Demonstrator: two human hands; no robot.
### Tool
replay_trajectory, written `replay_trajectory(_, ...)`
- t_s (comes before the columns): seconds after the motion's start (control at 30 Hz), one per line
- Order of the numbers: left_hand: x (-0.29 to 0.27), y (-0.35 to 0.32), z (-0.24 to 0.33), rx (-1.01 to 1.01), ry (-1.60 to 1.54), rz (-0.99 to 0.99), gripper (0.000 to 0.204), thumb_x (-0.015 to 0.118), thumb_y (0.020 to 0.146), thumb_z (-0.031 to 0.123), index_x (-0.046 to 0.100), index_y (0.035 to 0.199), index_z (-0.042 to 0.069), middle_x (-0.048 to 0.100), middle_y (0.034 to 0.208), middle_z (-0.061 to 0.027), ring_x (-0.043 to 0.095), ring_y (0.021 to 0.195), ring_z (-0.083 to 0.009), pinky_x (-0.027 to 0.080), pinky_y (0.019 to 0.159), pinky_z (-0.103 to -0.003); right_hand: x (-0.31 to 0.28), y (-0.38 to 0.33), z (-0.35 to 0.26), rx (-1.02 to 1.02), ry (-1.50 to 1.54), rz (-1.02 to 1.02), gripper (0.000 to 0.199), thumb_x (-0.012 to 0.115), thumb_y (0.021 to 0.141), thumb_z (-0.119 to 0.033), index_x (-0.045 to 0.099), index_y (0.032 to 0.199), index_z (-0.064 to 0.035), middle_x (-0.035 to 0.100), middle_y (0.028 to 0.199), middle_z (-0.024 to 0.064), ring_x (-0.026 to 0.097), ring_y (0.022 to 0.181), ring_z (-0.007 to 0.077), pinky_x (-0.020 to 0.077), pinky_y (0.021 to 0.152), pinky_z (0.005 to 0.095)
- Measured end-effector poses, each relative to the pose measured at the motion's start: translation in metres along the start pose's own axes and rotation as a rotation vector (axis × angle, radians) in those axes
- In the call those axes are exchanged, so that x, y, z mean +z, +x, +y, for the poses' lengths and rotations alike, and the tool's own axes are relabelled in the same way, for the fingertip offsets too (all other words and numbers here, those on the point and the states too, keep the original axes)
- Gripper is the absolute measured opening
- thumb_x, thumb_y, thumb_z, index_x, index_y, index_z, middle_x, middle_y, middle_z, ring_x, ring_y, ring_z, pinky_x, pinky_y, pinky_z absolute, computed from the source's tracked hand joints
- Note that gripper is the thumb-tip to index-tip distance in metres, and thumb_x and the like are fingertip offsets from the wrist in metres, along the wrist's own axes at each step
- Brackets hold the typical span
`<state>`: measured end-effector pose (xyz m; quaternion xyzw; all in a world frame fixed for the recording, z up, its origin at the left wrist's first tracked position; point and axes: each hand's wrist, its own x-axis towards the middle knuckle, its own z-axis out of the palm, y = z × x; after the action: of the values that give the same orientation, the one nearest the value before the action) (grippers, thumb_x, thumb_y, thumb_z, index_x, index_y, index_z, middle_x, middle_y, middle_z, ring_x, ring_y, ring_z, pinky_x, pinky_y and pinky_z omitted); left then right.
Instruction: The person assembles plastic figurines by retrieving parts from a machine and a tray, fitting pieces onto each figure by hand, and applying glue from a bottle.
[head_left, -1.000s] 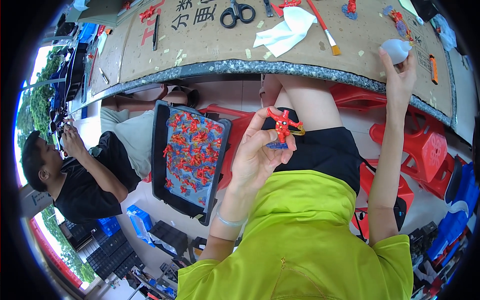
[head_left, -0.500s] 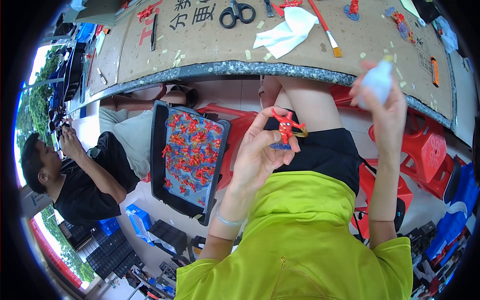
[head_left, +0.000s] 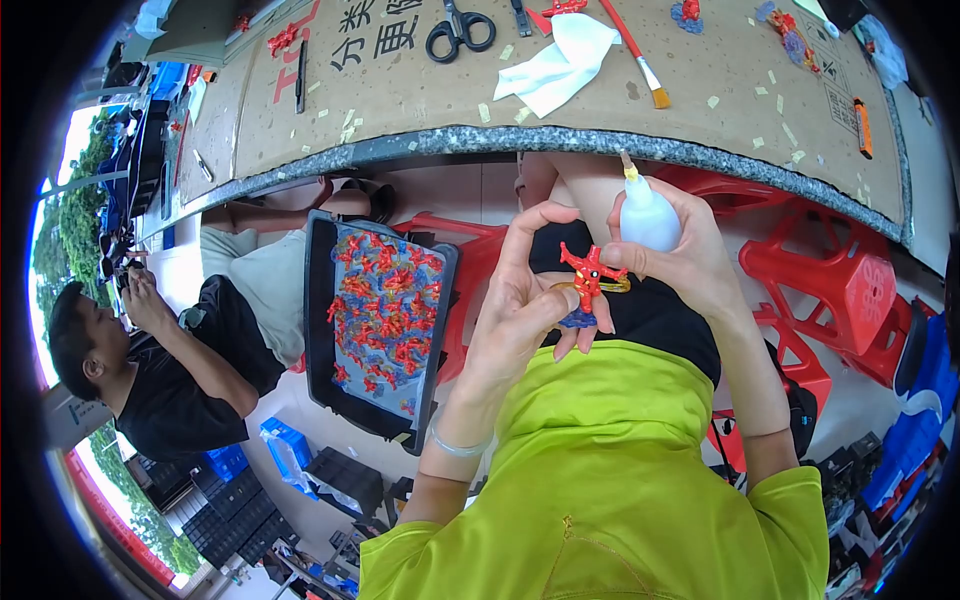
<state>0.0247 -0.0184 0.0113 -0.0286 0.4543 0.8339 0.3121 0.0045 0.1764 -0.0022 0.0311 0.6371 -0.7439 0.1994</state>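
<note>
Between the thumb and fingers of my left hand (head_left: pixel 522 312) is a small red figurine (head_left: pixel 588 272) on a blue base, held upright above my lap. My right hand (head_left: pixel 697 258) is wrapped round a white squeeze bottle (head_left: pixel 650 217) with a yellow collar and a thin nozzle. The nozzle points up, toward the table edge. My right thumb lies close to the figurine's side; whether it touches cannot be made out. To my left, a black tray (head_left: pixel 316 340) is filled with several similar red and blue figurines (head_left: pixel 388 300).
The cardboard-covered table (head_left: pixel 560 135) spans the far side. On it lie scissors (head_left: pixel 460 32), a white cloth (head_left: pixel 560 68), a red-handled brush (head_left: pixel 640 60) and an orange cutter (head_left: pixel 863 128). Red stools (head_left: pixel 830 280) stand at right. Another person (head_left: pixel 170 360) sits at left.
My right hand has brought the bottle from the table edge at right down and left, beside the figurine. My left hand has shifted slightly right, still holding the figurine.
</note>
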Motion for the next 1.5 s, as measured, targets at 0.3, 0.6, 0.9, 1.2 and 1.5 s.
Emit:
replay_trajectory(0.3,-0.009,0.003,-0.01,0.0,-0.082,-0.03,0.035,0.045,0.086,0.004,0.044,0.121,0.003,0.065,0.079,-0.0222,0.062,0.056,-0.0194,0.042,0.042,-0.022,-0.007,-0.006,0.004,-0.17,-0.09,0.103,0.036,0.073,0.081,-0.01,0.051,0.108,-0.0018,0.058,0.092,0.0009,0.054,0.085,0.0057,0.0454,0.073,0.0214)
replay_trajectory(0.6,-0.012,0.005,-0.01,0.0,-0.255,0.01,0.035,0.042,0.087,0.002,0.043,0.121,0.002,0.065,0.08,-0.0247,0.065,0.059,-0.0241,0.046,0.044,-0.022,-0.015,-0.033,-0.005,-0.258,-0.032,0.132,0.047,0.067,0.086,-0.031,0.035,0.112,-0.0068,0.062,0.099,0.0179,0.057,0.078,0.0129,0.0469,0.07,0.0237)
replay_trajectory(0.9,-0.01,0.006,-0.012,0.029,-0.224,0.09,0.038,0.039,0.086,0.002,0.039,0.124,0.001,0.065,0.083,-0.0285,0.066,0.06,-0.0259,0.047,0.043,-0.022,-0.019,-0.048,0.005,-0.259,0.139,0.129,0.038,0.073,0.081,-0.017,0.045,0.101,-0.0022,0.066,0.089,0.0145,0.068,0.082,0.0189,0.0505,0.072,0.0254)
replay_trajectory(1.2,-0.006,0.002,-0.007,0.067,-0.027,0.151,0.036,0.042,0.087,0.002,0.042,0.123,-0.001,0.067,0.085,-0.0262,0.069,0.066,-0.027,0.052,0.048,-0.024,-0.007,-0.049,0.005,-0.262,0.137,0.239,0.032,0.076,0.076,-0.016,0.057,0.095,0.0012,0.065,0.083,0.009,0.065,0.072,0.0131,0.0507,0.066,0.024)
replay_trajectory(1.5,0.009,0.002,-0.016,0.261,0.486,0.479,0.037,0.053,0.079,-0.006,0.054,0.115,0.002,0.069,0.078,-0.014,0.066,0.064,-0.0127,0.051,0.052,-0.022,0.002,-0.051,0.003,-0.341,-0.111,0.338,0.032,0.079,0.07,-0.01,0.06,0.093,0.0015,0.068,0.086,0.0082,0.064,0.077,0.0104,0.0491,0.069,0.0224)
